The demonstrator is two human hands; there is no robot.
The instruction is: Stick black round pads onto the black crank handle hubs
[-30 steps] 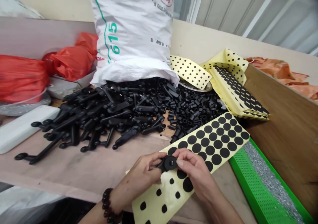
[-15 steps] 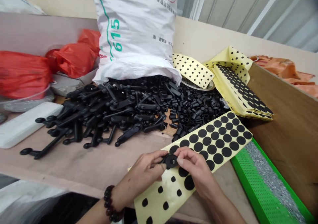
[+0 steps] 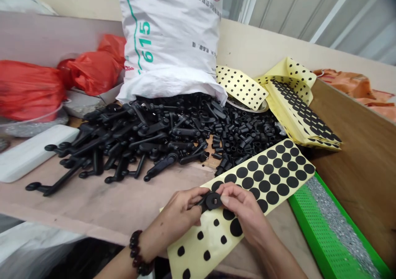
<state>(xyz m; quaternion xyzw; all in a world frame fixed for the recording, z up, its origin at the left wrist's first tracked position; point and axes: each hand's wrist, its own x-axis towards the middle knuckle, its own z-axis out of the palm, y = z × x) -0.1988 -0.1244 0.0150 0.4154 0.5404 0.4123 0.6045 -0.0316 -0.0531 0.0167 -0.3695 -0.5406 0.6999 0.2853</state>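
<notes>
My left hand [image 3: 182, 211], a dark beaded bracelet on its wrist, grips a black crank handle [image 3: 204, 204] between thumb and fingers. The handle's round flat end [image 3: 213, 200] faces up and shows a small squarish hole. At the right rim of that end, my right hand [image 3: 241, 206] pinches with thumb and forefinger; whether a thin sticker lies on the face I cannot tell. Beneath both hands lies a yellow sticker sheet [image 3: 202, 227] with rows of round black stickers [image 3: 272, 197]. Its lower left part bears only small black dots.
Black crank handles [image 3: 154, 134] are heaped beyond my hands, with small black caps [image 3: 244, 134] beside them. Behind stands a white sack [image 3: 173, 31]. More yellow sheets [image 3: 297, 105], a green tray [image 3: 309, 225] of metal bits, a white block [image 3: 34, 151] and red bags [image 3: 93, 72] surround them.
The fingers of my left hand have shifted slightly back on the crank handle, so more of its round end shows. My right hand stays at the rim.
</notes>
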